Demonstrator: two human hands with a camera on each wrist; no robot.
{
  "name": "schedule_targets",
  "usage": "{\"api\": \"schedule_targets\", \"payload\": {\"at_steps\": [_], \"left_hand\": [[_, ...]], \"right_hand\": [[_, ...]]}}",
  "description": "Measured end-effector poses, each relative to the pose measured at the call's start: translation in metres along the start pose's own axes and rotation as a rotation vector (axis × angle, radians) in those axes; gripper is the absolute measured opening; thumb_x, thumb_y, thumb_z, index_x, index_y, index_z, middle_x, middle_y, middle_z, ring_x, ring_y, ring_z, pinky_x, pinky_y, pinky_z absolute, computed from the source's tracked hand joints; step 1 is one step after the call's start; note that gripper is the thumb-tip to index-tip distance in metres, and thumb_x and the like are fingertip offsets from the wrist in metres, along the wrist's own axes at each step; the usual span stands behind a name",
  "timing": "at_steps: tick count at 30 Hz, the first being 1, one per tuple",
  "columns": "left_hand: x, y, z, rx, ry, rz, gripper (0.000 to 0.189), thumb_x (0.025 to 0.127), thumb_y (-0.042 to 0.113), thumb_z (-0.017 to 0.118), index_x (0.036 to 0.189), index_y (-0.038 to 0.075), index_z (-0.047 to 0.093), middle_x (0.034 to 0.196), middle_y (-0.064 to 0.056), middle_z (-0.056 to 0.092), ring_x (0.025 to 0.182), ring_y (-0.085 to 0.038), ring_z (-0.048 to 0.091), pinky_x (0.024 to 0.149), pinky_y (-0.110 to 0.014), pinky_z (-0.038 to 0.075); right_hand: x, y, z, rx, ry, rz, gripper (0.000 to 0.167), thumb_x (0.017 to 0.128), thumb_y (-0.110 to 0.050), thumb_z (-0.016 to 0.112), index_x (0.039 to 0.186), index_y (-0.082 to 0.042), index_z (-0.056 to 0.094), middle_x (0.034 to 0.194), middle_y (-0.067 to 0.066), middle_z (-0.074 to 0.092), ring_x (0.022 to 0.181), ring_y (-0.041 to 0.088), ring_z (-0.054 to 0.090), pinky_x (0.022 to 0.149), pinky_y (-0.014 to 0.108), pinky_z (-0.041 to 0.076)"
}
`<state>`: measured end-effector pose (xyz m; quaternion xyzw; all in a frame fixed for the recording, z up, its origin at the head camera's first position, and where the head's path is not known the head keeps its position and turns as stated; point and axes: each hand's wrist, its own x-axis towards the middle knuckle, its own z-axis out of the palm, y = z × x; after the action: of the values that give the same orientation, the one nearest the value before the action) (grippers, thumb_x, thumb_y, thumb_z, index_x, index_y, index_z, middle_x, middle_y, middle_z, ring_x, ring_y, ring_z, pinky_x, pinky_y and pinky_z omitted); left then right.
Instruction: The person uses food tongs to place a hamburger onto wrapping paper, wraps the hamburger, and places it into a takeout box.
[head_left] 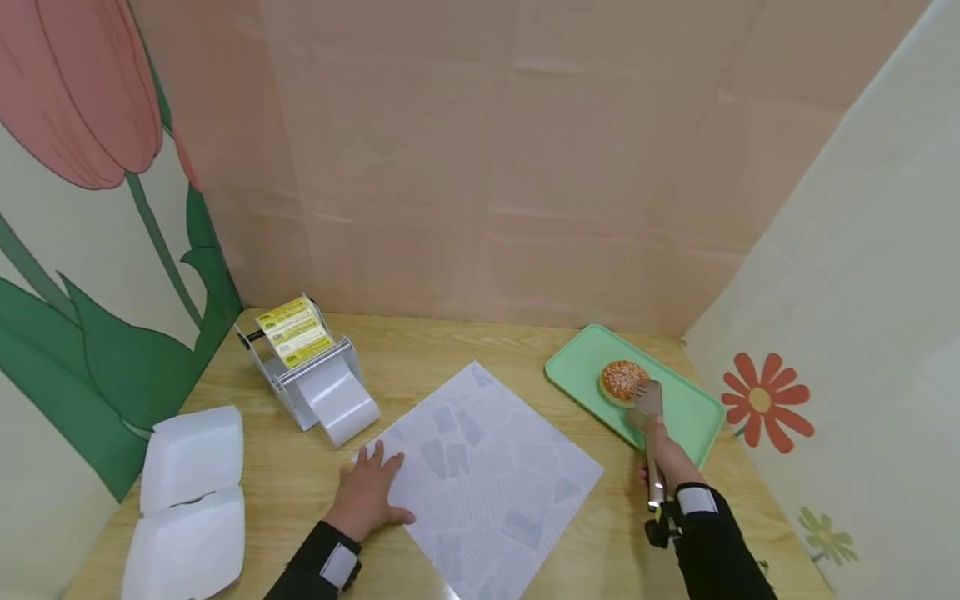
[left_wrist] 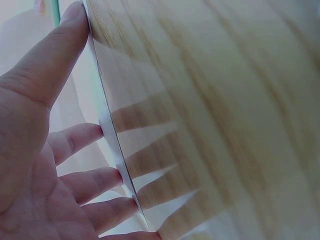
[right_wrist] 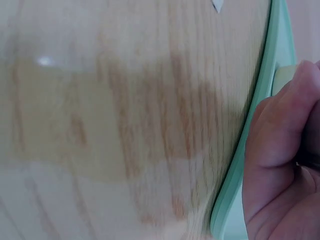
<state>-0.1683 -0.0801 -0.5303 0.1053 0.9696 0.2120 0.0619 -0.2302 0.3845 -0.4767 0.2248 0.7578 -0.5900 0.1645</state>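
Observation:
A sesame-topped bun lies on a green tray at the right. My right hand grips metal tongs, whose slotted end reaches over the bun's right side; whether they touch it I cannot tell. In the right wrist view the curled fingers show beside the tray, but the tongs are hidden. A square sheet of printed wrapping paper lies turned cornerwise in the middle of the table. My left hand rests on its left corner and edge, fingers spread.
A metal label dispenser with a yellow-printed roll stands at the back left, its strip hanging forward. An opened white foam clamshell box lies at the far left. Walls border the wooden table at the back and sides.

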Motion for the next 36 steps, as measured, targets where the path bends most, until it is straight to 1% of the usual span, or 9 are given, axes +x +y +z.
{"api": "schedule_targets", "payload": {"at_steps": [1, 2, 4, 9, 11, 16, 22, 26, 36], "left_hand": [[0.000, -0.001, 0.001, 0.002, -0.003, -0.003, 0.093, 0.062, 0.047, 0.090, 0.136, 0.002, 0.056, 0.144, -0.038, 0.039, 0.130, -0.061, 0.034, 0.094, -0.078, 0.030], [0.001, -0.001, 0.002, 0.002, -0.004, -0.005, 0.093, 0.062, 0.047, 0.090, 0.136, 0.002, 0.056, 0.144, -0.038, 0.039, 0.131, -0.061, 0.033, 0.095, -0.078, 0.030], [0.001, -0.002, 0.003, 0.002, -0.003, -0.006, 0.094, 0.062, 0.048, 0.090, 0.137, 0.002, 0.056, 0.144, -0.037, 0.039, 0.131, -0.061, 0.033, 0.095, -0.078, 0.030], [0.002, -0.002, 0.005, -0.002, 0.011, 0.003, 0.095, 0.061, 0.049, 0.090, 0.137, 0.003, 0.056, 0.144, -0.037, 0.039, 0.130, -0.061, 0.034, 0.095, -0.077, 0.030], [0.002, -0.002, 0.005, -0.003, 0.016, 0.005, 0.094, 0.061, 0.048, 0.090, 0.137, 0.003, 0.056, 0.144, -0.037, 0.039, 0.130, -0.061, 0.034, 0.095, -0.077, 0.030], [0.001, -0.002, 0.005, -0.006, 0.025, 0.004, 0.094, 0.061, 0.047, 0.090, 0.137, 0.003, 0.056, 0.143, -0.037, 0.040, 0.130, -0.061, 0.034, 0.095, -0.077, 0.030], [0.000, -0.001, 0.003, -0.009, 0.028, 0.008, 0.093, 0.061, 0.047, 0.090, 0.135, 0.002, 0.057, 0.143, -0.037, 0.041, 0.130, -0.061, 0.034, 0.094, -0.077, 0.031], [-0.001, 0.001, 0.001, -0.010, 0.030, 0.007, 0.093, 0.061, 0.046, 0.091, 0.135, 0.002, 0.057, 0.142, -0.038, 0.041, 0.130, -0.061, 0.034, 0.094, -0.077, 0.031], [0.000, -0.001, 0.002, -0.008, 0.016, -0.002, 0.093, 0.061, 0.046, 0.091, 0.136, 0.002, 0.057, 0.143, -0.037, 0.040, 0.131, -0.061, 0.034, 0.095, -0.077, 0.030]], "right_hand": [[-0.012, -0.010, 0.008, -0.008, 0.029, 0.032, 0.075, 0.097, -0.064, 0.016, 0.103, 0.009, 0.034, 0.061, 0.008, 0.050, 0.050, 0.014, 0.055, 0.052, 0.029, 0.052], [-0.016, -0.014, 0.010, -0.015, 0.016, 0.035, 0.074, 0.098, -0.062, 0.014, 0.101, 0.009, 0.035, 0.061, 0.007, 0.050, 0.050, 0.013, 0.054, 0.052, 0.028, 0.052], [0.001, -0.003, 0.002, -0.018, -0.026, 0.014, 0.076, 0.099, -0.063, 0.014, 0.097, 0.010, 0.037, 0.062, 0.007, 0.052, 0.052, 0.014, 0.056, 0.052, 0.029, 0.052], [0.045, 0.025, -0.016, -0.051, -0.032, 0.036, 0.085, 0.094, -0.072, 0.012, 0.094, 0.007, 0.042, 0.064, 0.006, 0.057, 0.055, 0.016, 0.060, 0.053, 0.032, 0.053], [0.046, 0.024, -0.017, -0.071, -0.013, 0.062, 0.085, 0.094, -0.073, 0.012, 0.096, 0.006, 0.043, 0.064, 0.006, 0.058, 0.055, 0.016, 0.060, 0.054, 0.032, 0.053], [0.047, 0.023, -0.018, -0.114, -0.010, 0.053, 0.081, 0.098, -0.067, 0.010, 0.093, 0.006, 0.046, 0.062, 0.005, 0.059, 0.054, 0.015, 0.061, 0.054, 0.032, 0.053], [0.043, 0.020, -0.017, -0.115, 0.016, 0.078, 0.077, 0.101, -0.061, 0.013, 0.092, 0.008, 0.047, 0.061, 0.005, 0.060, 0.054, 0.014, 0.062, 0.055, 0.032, 0.054], [0.048, 0.024, -0.022, -0.134, 0.036, 0.092, 0.079, 0.100, -0.061, 0.015, 0.088, 0.008, 0.051, 0.060, 0.004, 0.061, 0.054, 0.014, 0.062, 0.054, 0.031, 0.053], [0.053, 0.035, -0.026, -0.307, 0.071, 0.016, 0.082, 0.102, -0.058, 0.014, 0.072, 0.002, 0.062, 0.056, 0.003, 0.063, 0.049, 0.015, 0.062, 0.050, 0.030, 0.052]]}}
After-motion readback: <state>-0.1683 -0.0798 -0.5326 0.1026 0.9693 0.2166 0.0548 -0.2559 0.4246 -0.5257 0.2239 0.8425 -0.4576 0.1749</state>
